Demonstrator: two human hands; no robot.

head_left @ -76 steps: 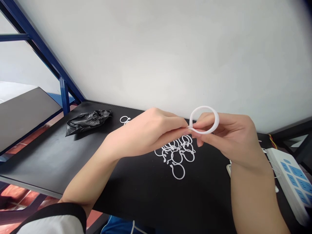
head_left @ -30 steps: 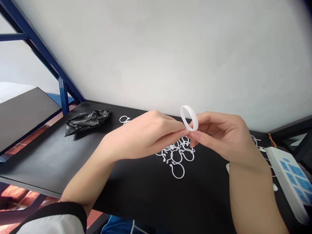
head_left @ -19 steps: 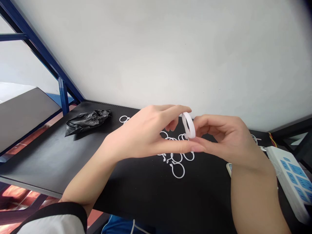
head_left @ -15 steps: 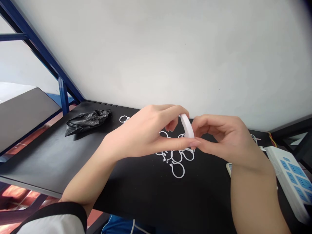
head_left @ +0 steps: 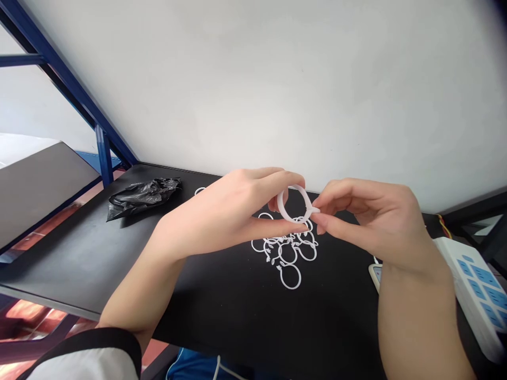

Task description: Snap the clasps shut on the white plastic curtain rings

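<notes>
A white plastic ring (head_left: pixel 293 206) is held up above the black table (head_left: pixel 222 311) between both hands. My left hand (head_left: pixel 237 211) grips its left side with finger on top and thumb below. My right hand (head_left: pixel 364 221) pinches the ring's right end at its small tab. Below them, on the table, lies a pile of several white rings (head_left: pixel 287 250), apart from the hands.
A crumpled black plastic bag (head_left: pixel 142 194) lies at the table's far left. A white power strip with blue sockets (head_left: pixel 477 290) sits at the right edge. A blue metal frame (head_left: pixel 75 100) and a grey wall stand behind the table.
The ring has turned from edge-on to showing its open loop, and has shifted slightly left. My left hand now clasps it top and bottom; the right pinches its end.
</notes>
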